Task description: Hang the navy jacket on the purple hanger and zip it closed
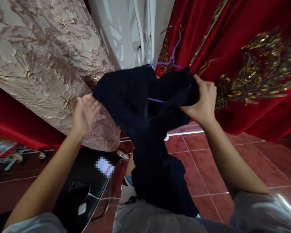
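Note:
A dark navy garment (138,97), perhaps a shirt, hangs in front of me on a purple hanger (173,58). The hanger's hook sticks up above the neck opening, and a piece of its purple bar shows inside the cloth. My right hand (205,100) grips the garment's right shoulder, thumb below and fingers above. At the opposite shoulder my left hand (86,111) is open, palm up, its fingers stretched out at the cloth's edge. Whether these fingertips touch the cloth or lie just behind it, I cannot tell. The lower part of the garment drapes down toward my lap.
Red cloth with gold sequins (252,74) hangs on the right, and a cream embossed gown (48,64) on the left. A black bench (70,197) at lower left bears a phone (80,190), a white earbud case (82,208) and a cable. Red tiles (201,174) cover the floor.

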Demonstrator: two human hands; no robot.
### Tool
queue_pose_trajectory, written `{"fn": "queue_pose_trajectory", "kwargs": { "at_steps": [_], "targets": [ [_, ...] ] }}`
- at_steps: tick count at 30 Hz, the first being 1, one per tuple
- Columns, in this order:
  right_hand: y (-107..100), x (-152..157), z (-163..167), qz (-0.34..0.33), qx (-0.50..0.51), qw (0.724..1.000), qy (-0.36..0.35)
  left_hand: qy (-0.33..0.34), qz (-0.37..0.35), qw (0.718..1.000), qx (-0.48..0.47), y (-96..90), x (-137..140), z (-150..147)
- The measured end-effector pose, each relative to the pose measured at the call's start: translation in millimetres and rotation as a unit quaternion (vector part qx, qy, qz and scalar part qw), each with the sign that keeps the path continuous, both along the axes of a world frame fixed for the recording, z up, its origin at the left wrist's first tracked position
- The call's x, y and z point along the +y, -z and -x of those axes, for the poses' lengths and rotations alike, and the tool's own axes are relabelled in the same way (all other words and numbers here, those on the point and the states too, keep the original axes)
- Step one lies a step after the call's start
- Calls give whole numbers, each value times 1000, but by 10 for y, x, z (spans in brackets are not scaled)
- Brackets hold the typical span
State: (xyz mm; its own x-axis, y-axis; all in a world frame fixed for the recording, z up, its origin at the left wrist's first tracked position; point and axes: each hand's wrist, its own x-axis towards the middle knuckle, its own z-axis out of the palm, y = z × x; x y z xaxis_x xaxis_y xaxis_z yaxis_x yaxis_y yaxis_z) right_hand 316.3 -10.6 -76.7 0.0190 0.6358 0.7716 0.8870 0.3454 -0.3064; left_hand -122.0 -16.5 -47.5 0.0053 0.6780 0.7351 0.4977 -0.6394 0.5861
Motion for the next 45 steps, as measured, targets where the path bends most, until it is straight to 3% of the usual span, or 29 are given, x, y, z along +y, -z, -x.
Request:
{"fn": "queue_pose_trajectory", "kwargs": {
  "at_steps": [3,5,7,10,12,15,17,20,22,24,26,29,31,33,36,40,45],
  "targets": [
    [-391,5,18,37,-46,998,22,-62,-187,980,33,133,-164,-323],
    [-625,-10,109,64,-83,994,29,-46,-233,957,164,222,-312,-642],
    [-764,-65,176,68,-111,991,26,0,-141,951,277,329,-436,-958],
    [-786,-202,179,55,-132,990,1,11,17,952,305,508,-510,-1330],
    [-725,-290,146,53,-137,989,-26,1,33,972,234,621,-480,-1496],
    [-595,-359,103,46,-137,987,-71,-50,14,998,20,769,-391,-1682],
    [-495,-366,91,37,-127,987,-93,-84,13,990,-113,851,-361,-1787],
    [-294,-386,150,37,-83,988,-126,-97,21,966,-238,946,-428,-1901],
    [-88,-444,300,24,1,990,-141,-96,40,950,-293,989,-540,-1941],
    [194,-533,555,-5,147,980,-134,-86,64,936,-334,1011,-676,-1964],
    [524,-631,864,8,313,944,-106,-70,83,928,-357,1011,-808,-1983],
    [969,-747,1231,211,445,856,-155,-40,107,937,-329,983,-954,-2010],
    [1146,-798,1322,304,471,808,-182,-23,117,949,-292,970,-999,-2013],
    [1212,-831,1297,348,456,794,-201,-14,117,954,-277,983,-1001,-1997],
    [1175,-857,1180,371,424,795,-222,2,134,943,-305,1046,-960,-1966],
    [1076,-891,1112,375,468,772,-212,18,152,931,-332,1111,-938,-1975],
    [1001,-945,1177,359,482,746,-288,47,153,933,-322,1068,-1017,-2016]
  ]
}}
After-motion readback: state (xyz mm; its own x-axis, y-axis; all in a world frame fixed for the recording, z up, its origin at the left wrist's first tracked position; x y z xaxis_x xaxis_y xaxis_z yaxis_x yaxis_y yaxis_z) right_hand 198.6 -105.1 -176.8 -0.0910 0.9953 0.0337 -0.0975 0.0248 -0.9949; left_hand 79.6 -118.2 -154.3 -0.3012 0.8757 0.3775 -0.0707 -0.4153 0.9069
